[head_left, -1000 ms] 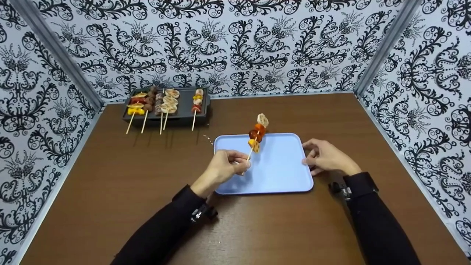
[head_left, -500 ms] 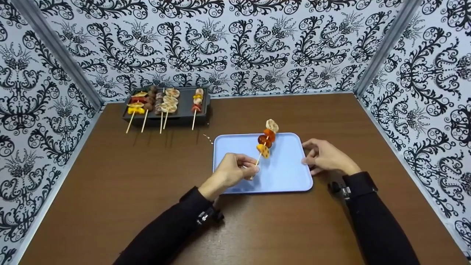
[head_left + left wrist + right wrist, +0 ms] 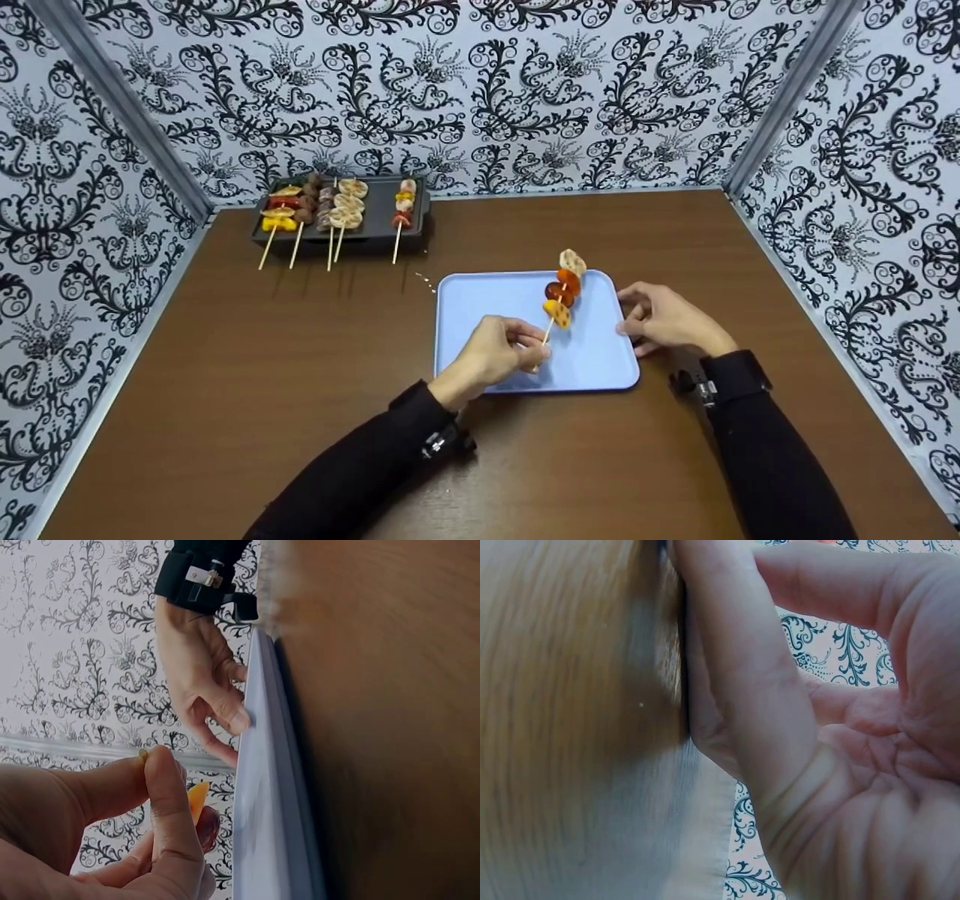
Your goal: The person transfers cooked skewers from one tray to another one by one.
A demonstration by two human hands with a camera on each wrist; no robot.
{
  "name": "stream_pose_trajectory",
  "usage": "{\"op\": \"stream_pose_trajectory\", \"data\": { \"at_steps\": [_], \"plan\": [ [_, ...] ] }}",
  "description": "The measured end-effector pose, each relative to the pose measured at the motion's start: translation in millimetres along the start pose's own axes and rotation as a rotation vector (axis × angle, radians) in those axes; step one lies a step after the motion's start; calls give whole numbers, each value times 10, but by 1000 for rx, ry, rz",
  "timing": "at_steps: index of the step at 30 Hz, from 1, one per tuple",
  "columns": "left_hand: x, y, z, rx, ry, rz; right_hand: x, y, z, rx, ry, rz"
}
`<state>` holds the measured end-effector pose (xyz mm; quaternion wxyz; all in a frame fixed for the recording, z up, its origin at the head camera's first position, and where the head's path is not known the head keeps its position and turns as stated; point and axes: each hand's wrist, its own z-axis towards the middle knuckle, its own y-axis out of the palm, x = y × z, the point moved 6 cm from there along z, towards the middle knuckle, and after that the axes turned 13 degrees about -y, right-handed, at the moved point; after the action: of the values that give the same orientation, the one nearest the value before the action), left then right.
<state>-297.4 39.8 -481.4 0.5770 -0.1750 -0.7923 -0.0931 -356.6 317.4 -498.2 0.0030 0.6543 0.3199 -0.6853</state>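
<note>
In the head view, my left hand (image 3: pixel 495 351) pinches the bare stick end of a food skewer (image 3: pixel 557 313) between thumb and fingers. Yellow, dark red, orange and pale pieces are threaded on it, and it slants up and away above the light blue tray (image 3: pixel 465 300). The left wrist view shows that hand (image 3: pixel 165 825) beside the tray's raised edge (image 3: pixel 259 765), the skewer mostly hidden behind the fingers. My right hand (image 3: pixel 667 319) holds the tray's right rim, thumb on top; its fingers (image 3: pixel 757 675) fill the right wrist view.
A dark grill plate (image 3: pixel 381 202) at the back left bears several more skewers (image 3: pixel 346 206), their sticks jutting over its front. Small pale crumbs (image 3: pixel 426 280) lie on the brown table (image 3: pixel 337 337) left of the tray. Patterned walls (image 3: pixel 510 97) enclose the back and sides.
My left hand has carried the skewer to the right and slightly nearer to me, over the tray's right half. The right hand and the tray have stayed in place.
</note>
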Motion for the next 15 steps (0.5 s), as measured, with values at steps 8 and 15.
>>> {"op": "stream_pose_trajectory", "data": {
  "at_steps": [8,15],
  "plan": [
    [-21,146,1,51,-22,39,16,2,12,-4,-2,-9],
    [-48,267,-3,65,-28,44,4,2,-1,0,-6,-10]
  ]
}}
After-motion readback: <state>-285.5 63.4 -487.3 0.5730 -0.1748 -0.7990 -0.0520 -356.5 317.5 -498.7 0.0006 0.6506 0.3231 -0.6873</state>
